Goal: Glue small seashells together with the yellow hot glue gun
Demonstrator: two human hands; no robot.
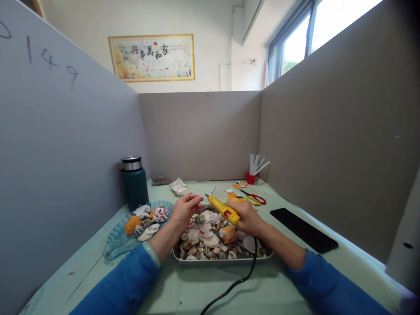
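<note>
My right hand [246,215] is wrapped round a yellow glue gun [224,210] with a black cord. Its metal nozzle points up and left, close to the fingertips of my left hand [186,209]. Those fingers are pinched together, and whatever they hold is too small to make out. Below both hands stands a metal tray [223,261] full of mixed seashells [210,238]. A blue scalloped dish [114,239] at the left bears larger shells [160,214] and an orange piece [132,225]. A white stick [212,190] shows just beyond the nozzle.
A green bottle [135,188] stands behind the dish. Scissors [257,199], orange pieces [236,197] and a red cup of white sticks [251,178] are at the back right. A black flat slab [303,229] lies at the right. Grey partitions [200,135] enclose the table.
</note>
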